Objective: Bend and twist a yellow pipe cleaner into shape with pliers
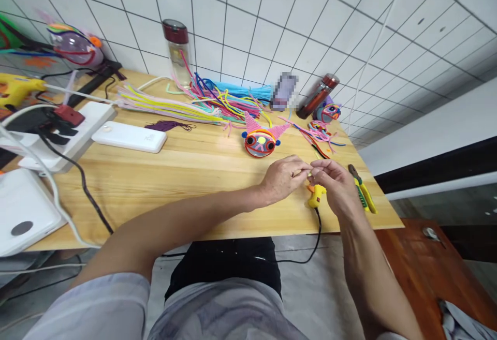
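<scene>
My left hand (285, 177) and my right hand (334, 182) meet fingertip to fingertip over the right part of the table. Both are pinched on something small and pale, too small to make out. Just below them lies a yellow glue gun (317, 196), its front part hidden by my fingers. Left of my hands sits a round face figure (261, 142) with pink pointed ears, red-ringed eyes and blue balls at its sides.
Pipe cleaners (171, 106) lie along the back, near a clear bottle (178, 63) and a red flask (317, 97). Green-yellow pliers (363, 190) are at right. A white power bank (129, 136), power strip (91, 128) and cables occupy the left. A black cord hangs off the front edge.
</scene>
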`<state>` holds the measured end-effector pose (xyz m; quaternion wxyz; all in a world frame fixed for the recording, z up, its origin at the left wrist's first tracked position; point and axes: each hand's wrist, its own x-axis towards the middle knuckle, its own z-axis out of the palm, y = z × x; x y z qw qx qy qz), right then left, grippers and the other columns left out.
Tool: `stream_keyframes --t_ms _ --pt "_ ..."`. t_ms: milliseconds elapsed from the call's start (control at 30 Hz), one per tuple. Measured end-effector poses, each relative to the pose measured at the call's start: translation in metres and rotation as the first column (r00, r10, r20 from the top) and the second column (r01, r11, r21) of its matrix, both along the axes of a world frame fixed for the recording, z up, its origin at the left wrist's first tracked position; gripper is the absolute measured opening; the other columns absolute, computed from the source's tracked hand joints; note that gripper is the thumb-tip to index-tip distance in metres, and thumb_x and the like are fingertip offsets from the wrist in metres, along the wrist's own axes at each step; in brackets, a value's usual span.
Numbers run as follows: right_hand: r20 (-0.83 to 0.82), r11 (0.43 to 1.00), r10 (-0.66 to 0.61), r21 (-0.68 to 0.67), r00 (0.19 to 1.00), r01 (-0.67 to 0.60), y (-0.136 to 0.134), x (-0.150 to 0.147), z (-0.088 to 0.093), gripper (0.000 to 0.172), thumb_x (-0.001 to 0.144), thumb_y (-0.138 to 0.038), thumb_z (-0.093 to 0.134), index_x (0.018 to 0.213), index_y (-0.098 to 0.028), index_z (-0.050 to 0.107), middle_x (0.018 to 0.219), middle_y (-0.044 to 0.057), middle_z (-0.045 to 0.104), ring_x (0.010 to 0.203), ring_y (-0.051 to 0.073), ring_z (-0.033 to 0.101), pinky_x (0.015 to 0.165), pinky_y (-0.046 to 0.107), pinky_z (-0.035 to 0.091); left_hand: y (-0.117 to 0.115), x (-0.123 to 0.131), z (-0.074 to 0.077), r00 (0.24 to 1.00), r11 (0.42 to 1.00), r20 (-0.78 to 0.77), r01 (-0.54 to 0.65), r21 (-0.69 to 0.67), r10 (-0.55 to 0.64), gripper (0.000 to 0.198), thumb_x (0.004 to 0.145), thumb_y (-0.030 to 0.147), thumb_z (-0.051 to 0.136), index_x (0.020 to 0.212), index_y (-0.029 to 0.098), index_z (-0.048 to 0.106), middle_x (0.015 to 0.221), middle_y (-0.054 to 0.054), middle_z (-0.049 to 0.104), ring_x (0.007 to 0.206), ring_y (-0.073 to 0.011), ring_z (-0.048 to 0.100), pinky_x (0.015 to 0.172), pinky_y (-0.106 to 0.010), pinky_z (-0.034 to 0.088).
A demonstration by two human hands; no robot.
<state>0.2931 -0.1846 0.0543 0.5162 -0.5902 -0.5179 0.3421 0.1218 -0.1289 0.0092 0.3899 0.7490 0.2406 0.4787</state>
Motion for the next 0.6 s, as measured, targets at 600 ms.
stream_keyframes --t_ms 600 --pt "-0.176 0.984 0.116 -0.110 0.978 -0.137 0.039 -0.036 0.009 0.034 0.064 -0.033 0.096 0.091 -0.023 0.077 0.068 -0.002 0.071 0.060 0.014 0.062 0.057 0.027 0.050 0.044 -0.045 -0.005 0.999 0.999 0.040 0.000 0.032 -0.001 0.014 0.098 0.014 0.073 0.105 0.020 0.084 0.093 -0.004 0.081 0.082 -0.0153 0.070 0.082 -0.029 0.055"
